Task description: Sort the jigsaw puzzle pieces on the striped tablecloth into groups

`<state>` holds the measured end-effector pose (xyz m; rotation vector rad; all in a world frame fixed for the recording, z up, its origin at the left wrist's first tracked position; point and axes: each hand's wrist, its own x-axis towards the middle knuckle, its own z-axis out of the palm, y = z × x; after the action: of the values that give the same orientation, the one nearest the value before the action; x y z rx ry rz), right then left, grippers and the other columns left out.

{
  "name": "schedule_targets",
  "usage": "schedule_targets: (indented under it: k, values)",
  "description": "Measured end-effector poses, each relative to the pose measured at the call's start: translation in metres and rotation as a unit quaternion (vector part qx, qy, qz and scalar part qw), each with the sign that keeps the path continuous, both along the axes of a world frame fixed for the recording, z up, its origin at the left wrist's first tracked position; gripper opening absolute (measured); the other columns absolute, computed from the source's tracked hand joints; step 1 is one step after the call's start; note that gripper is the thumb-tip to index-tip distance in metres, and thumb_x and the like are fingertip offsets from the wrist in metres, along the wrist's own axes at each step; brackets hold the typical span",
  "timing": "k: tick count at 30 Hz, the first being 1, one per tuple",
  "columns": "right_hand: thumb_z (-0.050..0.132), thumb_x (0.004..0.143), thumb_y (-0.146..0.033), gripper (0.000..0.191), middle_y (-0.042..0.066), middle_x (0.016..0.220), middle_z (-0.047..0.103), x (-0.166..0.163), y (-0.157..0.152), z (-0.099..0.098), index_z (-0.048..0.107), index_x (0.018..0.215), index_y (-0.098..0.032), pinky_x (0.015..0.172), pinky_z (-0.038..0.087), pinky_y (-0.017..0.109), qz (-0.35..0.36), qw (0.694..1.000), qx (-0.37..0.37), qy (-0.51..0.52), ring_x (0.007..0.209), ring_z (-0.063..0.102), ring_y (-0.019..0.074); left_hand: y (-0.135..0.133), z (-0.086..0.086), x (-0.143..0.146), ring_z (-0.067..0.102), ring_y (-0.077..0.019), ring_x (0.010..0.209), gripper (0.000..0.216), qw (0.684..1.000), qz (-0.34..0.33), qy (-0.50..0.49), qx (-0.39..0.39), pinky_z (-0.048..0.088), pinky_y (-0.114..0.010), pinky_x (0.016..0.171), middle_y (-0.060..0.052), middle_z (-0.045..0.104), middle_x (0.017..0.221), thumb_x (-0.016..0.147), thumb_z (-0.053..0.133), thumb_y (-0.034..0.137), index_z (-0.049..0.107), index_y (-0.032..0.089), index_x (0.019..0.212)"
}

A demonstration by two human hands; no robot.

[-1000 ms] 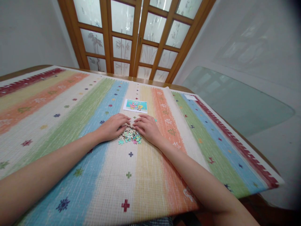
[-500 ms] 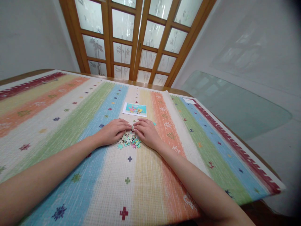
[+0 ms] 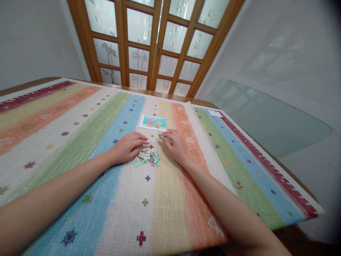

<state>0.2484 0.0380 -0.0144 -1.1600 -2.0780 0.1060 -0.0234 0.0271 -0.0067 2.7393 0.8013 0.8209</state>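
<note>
A small heap of jigsaw puzzle pieces (image 3: 147, 158), mostly teal and pale with some pink, lies on the striped tablecloth (image 3: 128, 206). My left hand (image 3: 129, 147) rests at the heap's left edge, fingers loosely bent and a little apart from the thumb, with nothing visible in them. Just beyond the heap on the right, my right hand (image 3: 174, 144) pinches a teal puzzle piece (image 3: 160, 137) at its fingertips, low over the cloth. Behind the hands lies a picture card (image 3: 153, 122) with a pink and a yellow cartoon figure on teal.
A small white paper (image 3: 214, 113) lies near the table's far right corner. Wood-framed glass doors (image 3: 151, 46) stand behind the table, and a pale wall (image 3: 287, 60) rises at right. The cloth hangs over the near edge.
My hands, which met above the heap, have come apart. My right hand has moved right and slightly away from me with the teal piece; my left hand has stayed nearly in place.
</note>
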Motion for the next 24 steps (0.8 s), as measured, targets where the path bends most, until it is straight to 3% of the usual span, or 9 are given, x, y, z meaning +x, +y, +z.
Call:
schedule_targets:
  k: [4, 8, 13, 24]
  values:
    - [0.055, 0.097, -0.030, 0.020, 0.009, 0.107, 0.073, 0.031, 0.017, -0.005, 0.074, 0.096, -0.022, 0.097, 0.044, 0.045, -0.083, 0.996, -0.005, 0.027, 0.106, 0.062, 0.0271, 0.000, 0.000, -0.001, 0.059, -0.0257, 0.118, 0.029, 1.000, 0.001, -0.018, 0.004, 0.048, -0.047, 0.102, -0.011, 0.067, 0.125, 0.099, 0.048, 0.018, 0.067, 0.019, 0.121]
    - [0.054, 0.096, -0.031, 0.023, 0.010, 0.111, 0.071, 0.049, 0.026, -0.013, 0.075, 0.095, -0.021, 0.099, 0.042, 0.046, -0.113, 0.993, -0.013, -0.008, 0.109, 0.059, 0.0286, -0.001, 0.001, -0.001, 0.059, -0.0259, 0.119, 0.029, 1.000, 0.003, -0.013, 0.003, 0.048, -0.047, 0.101, -0.012, 0.067, 0.126, 0.099, 0.048, 0.016, 0.067, 0.019, 0.121]
    - [0.053, 0.097, -0.033, 0.026, 0.010, 0.114, 0.069, 0.051, 0.027, -0.018, 0.076, 0.096, -0.022, 0.100, 0.040, 0.047, -0.125, 0.990, -0.034, -0.049, 0.113, 0.057, 0.0291, -0.001, 0.001, -0.002, 0.059, -0.0255, 0.117, 0.028, 1.000, -0.001, -0.016, 0.007, 0.048, -0.047, 0.101, -0.012, 0.067, 0.124, 0.099, 0.048, 0.016, 0.067, 0.018, 0.120]
    - [0.063, 0.091, -0.033, 0.018, 0.011, 0.110, 0.067, 0.050, 0.024, -0.019, 0.075, 0.084, -0.023, 0.098, 0.041, 0.047, -0.181, 0.982, -0.045, -0.031, 0.109, 0.056, 0.0304, 0.000, 0.000, -0.003, 0.059, -0.0249, 0.118, 0.028, 1.000, 0.003, -0.014, 0.003, 0.048, -0.047, 0.102, -0.011, 0.067, 0.125, 0.099, 0.049, 0.017, 0.067, 0.019, 0.121]
